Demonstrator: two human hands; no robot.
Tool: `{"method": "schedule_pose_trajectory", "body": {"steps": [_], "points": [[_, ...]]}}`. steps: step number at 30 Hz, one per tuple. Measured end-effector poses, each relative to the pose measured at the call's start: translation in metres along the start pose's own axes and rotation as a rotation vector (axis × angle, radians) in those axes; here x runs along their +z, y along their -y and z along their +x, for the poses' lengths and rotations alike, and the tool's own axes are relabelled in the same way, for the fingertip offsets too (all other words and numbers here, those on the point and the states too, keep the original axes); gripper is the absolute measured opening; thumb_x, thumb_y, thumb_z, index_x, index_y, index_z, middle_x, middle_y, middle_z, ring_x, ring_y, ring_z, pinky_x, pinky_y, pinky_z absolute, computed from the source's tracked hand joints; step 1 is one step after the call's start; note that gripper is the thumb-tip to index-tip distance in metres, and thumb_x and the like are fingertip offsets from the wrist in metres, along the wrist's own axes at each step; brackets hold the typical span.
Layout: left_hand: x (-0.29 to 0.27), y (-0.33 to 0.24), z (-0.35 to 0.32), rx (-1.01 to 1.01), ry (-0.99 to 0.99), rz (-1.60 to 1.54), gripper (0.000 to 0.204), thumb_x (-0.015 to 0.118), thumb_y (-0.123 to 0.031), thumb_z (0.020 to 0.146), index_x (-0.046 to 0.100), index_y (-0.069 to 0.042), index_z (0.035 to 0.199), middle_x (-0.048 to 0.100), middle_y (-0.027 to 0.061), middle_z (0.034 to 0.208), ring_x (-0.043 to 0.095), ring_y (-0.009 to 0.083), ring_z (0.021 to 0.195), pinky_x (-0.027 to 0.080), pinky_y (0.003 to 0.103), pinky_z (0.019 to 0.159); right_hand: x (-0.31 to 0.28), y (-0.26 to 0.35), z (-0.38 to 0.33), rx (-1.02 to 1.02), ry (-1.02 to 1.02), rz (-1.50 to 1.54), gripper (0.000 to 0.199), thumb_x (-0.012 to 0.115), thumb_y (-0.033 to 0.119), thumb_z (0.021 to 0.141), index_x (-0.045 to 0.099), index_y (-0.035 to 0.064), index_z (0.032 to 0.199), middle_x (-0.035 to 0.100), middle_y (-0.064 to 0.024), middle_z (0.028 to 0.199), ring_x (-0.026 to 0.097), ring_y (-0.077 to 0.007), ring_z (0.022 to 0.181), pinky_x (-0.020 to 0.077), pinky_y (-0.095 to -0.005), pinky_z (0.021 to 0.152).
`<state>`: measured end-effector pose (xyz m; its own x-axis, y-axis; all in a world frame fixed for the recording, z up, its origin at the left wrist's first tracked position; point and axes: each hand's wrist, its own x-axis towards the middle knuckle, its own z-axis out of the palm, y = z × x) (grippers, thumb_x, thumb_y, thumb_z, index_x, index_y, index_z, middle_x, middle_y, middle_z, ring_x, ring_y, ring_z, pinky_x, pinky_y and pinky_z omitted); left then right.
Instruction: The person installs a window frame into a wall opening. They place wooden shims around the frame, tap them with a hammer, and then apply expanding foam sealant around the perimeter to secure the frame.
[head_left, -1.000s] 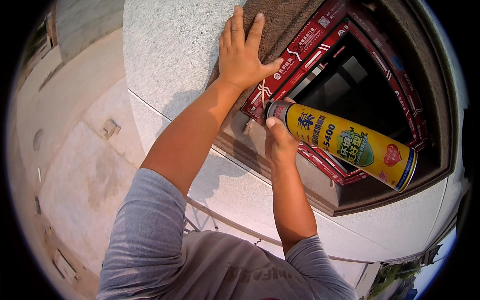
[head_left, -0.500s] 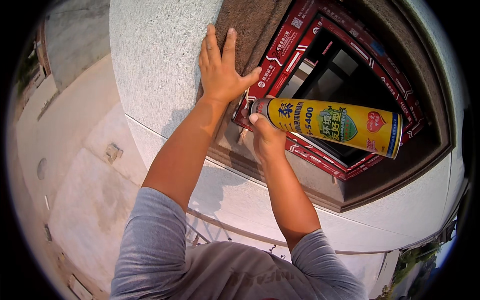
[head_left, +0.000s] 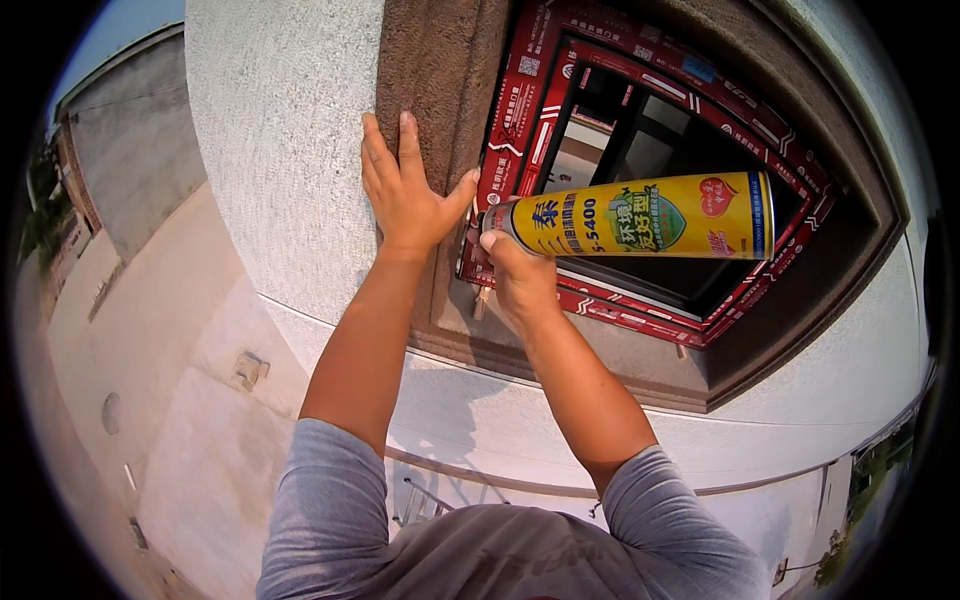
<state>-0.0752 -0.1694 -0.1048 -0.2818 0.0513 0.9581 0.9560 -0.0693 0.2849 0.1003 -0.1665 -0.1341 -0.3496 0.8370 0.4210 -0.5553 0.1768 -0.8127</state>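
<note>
My left hand (head_left: pixel 405 195) lies with spread fingers against the rough brown window surround (head_left: pixel 415 70), thumb pointing at the frame. Close beside it, my right hand (head_left: pixel 522 278) is closed at the collar end of a yellow spray foam can (head_left: pixel 640 220), thumb uppermost. The can lies on its side, base to the right, in front of the window. Its nozzle end, at the left corner of the window frame (head_left: pixel 515 110), is mostly hidden by my hand. Red printed protective film covers the frame. Whatever my right fingers wrap round underneath cannot be seen.
White textured wall (head_left: pixel 280 130) surrounds the window recess. A small wooden wedge (head_left: pixel 480 303) sits under the frame's lower left corner. Far below on the left is pale concrete ground (head_left: pixel 210 440) with a grey wall (head_left: pixel 135 120) beyond. Metal ladder-like bars (head_left: pixel 420 500) show beneath me.
The foam can has swung closer to level, its base end rising. Both hands appear farther left as the view has shifted; my left hand stays on the surround.
</note>
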Motion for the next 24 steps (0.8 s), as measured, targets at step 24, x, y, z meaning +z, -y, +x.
{"method": "schedule_pose_trajectory", "body": {"steps": [24], "points": [[0.001,-0.002,0.003,0.052,-0.060,-0.021,0.112,0.092,-0.049,0.074,0.042,-0.007,0.166,0.024,0.0367,0.172,0.034,0.0599,0.151,0.035,0.069,0.120,0.023,0.036,0.016,-0.105,0.003,0.123,0.042,0.082,0.007,0.088,0.062,0.0044,0.125,0.074,-0.0104,0.107,0.076,-0.0265,0.094,0.0629,-0.0421,0.084]]}}
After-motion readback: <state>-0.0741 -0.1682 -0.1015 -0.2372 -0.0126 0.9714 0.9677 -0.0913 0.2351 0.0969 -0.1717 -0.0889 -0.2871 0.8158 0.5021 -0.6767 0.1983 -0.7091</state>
